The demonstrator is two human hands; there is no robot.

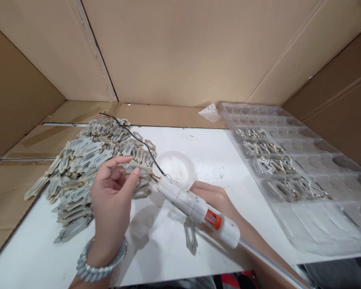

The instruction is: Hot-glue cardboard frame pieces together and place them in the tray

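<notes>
My left hand (112,192) pinches a thin, frame-shaped piece (141,165) with a pale edge between thumb and fingers. My right hand (212,196) grips a white hot glue gun (183,198) with an orange part on its body and a clear glue stick (267,259) coming out of its back. The gun's brass nozzle (153,177) is at the piece's right end; whether they touch I cannot tell. The gun hides most of the right fingers. A white round dish (180,164) lies behind the nozzle. One loose grey frame-shaped piece (190,237) rests below the gun.
A large pile of similar pieces (87,154) covers the left of the white table (204,140). On the right lies a clear compartment tray (313,208), several compartments holding pieces. A black cord (135,136) runs from pile to gun. Cardboard walls (180,52) enclose the back and sides.
</notes>
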